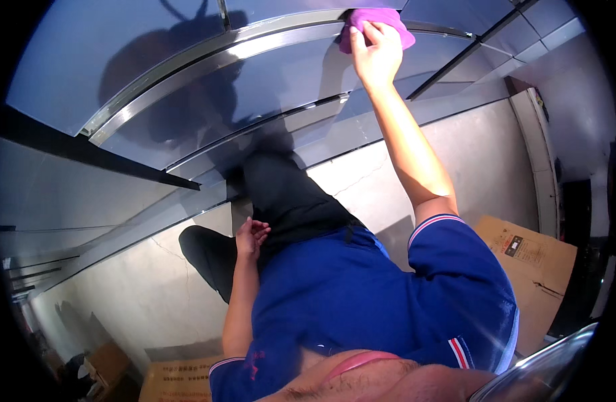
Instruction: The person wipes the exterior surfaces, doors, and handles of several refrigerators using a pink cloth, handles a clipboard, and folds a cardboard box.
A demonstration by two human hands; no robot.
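My right hand [378, 53] presses a purple cloth [393, 25] against the edge of a glossy grey-blue cabinet front, at the right end of its long metal handle strip [268, 44]. The fingers are bunched on the cloth, whose far side is hidden under them. Lower in the view, my left hand [253, 236] rests by my black trousers, fingers loosely curled and apart, with nothing in it. Between the two hands are the lower drawer front [288, 75] and its dark lower gap. Shadows of my head and arm fall across the panels.
Dark vertical gaps [102, 156] divide the cabinet fronts. A flattened cardboard box [529, 261] lies on the floor at the right, and another cardboard piece [177, 377] at the lower left. More boxes [107, 362] stand at the far left. The pale floor [157, 266] has cracks.
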